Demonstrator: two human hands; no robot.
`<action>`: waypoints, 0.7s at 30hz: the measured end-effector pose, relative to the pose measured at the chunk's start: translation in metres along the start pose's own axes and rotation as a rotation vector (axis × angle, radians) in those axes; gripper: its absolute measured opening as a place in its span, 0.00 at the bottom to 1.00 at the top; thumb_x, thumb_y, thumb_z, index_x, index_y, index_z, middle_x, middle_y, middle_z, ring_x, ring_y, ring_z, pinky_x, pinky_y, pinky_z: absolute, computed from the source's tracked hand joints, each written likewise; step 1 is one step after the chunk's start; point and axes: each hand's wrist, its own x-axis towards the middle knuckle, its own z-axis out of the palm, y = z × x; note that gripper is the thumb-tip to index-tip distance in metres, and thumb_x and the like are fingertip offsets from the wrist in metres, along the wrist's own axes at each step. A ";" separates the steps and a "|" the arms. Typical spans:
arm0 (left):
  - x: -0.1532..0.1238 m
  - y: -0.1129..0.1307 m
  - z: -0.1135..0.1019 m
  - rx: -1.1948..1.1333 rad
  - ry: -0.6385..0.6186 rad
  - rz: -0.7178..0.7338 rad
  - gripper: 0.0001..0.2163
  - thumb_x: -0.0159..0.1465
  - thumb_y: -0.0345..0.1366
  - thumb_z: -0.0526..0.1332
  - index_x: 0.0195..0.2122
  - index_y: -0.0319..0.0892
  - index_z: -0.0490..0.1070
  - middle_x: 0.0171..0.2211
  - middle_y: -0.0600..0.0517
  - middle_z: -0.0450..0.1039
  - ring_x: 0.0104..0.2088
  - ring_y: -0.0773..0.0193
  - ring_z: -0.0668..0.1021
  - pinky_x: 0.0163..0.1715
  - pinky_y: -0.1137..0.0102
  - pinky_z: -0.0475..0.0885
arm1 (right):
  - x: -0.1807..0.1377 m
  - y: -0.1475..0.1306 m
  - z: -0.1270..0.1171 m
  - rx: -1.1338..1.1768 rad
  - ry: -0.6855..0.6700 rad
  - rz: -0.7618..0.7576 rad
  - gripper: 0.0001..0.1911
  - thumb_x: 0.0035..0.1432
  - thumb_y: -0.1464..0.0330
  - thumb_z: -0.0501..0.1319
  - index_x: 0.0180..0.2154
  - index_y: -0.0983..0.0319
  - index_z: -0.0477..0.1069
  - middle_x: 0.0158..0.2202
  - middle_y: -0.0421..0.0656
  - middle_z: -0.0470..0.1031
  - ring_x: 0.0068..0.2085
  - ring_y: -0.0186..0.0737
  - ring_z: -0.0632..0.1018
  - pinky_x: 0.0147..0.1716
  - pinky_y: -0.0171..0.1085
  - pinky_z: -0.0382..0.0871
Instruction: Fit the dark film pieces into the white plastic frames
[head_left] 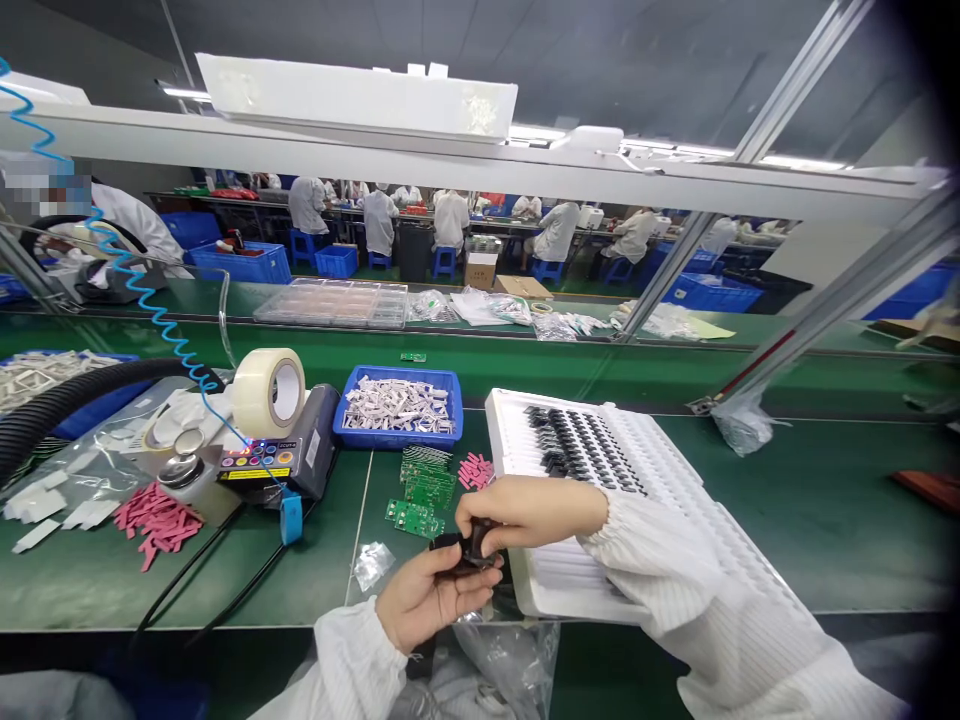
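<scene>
1. One bare left hand (424, 603) and the right hand (536, 510) have fingers closed on a small black plastic part (472, 552), near the green counter's (825, 530) front edge.
2. White ribbed tray (559, 600) alongside, carrying black pieces (577, 445).

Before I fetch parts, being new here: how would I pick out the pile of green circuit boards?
On the green bench, find the white tray holding rows of black pieces. Just left of it, nearer than the blue bin of white pieces, lies the pile of green circuit boards. Flat and green, they differ from the small pink pieces at their right.
</scene>
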 end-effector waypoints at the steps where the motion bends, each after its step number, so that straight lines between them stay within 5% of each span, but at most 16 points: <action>1: -0.002 0.000 -0.001 -0.007 0.001 -0.006 0.11 0.58 0.29 0.59 0.38 0.23 0.71 0.35 0.36 0.79 0.34 0.57 0.81 0.33 0.69 0.72 | 0.003 -0.001 -0.001 0.020 -0.032 0.006 0.10 0.58 0.69 0.59 0.42 0.63 0.64 0.28 0.38 0.69 0.25 0.30 0.68 0.24 0.27 0.59; 7: -0.007 0.005 -0.001 -0.056 0.049 0.095 0.07 0.59 0.30 0.60 0.35 0.30 0.72 0.32 0.44 0.79 0.37 0.61 0.80 0.37 0.71 0.72 | 0.023 -0.003 -0.005 -0.001 0.012 0.061 0.22 0.53 0.70 0.63 0.49 0.68 0.63 0.41 0.50 0.71 0.39 0.40 0.73 0.35 0.33 0.67; 12: -0.005 0.015 0.003 -0.081 0.112 0.165 0.08 0.61 0.33 0.58 0.34 0.31 0.72 0.31 0.44 0.79 0.35 0.62 0.80 0.37 0.70 0.73 | 0.031 0.007 -0.004 -0.007 0.021 0.057 0.26 0.56 0.72 0.60 0.56 0.69 0.59 0.53 0.56 0.66 0.53 0.49 0.68 0.51 0.43 0.61; 21: -0.001 0.021 0.009 -0.142 0.169 0.209 0.07 0.62 0.28 0.55 0.33 0.32 0.72 0.28 0.45 0.79 0.32 0.63 0.81 0.33 0.72 0.75 | 0.038 0.023 -0.001 0.156 -0.054 -0.003 0.30 0.61 0.73 0.54 0.62 0.65 0.47 0.63 0.48 0.52 0.62 0.36 0.55 0.59 0.35 0.50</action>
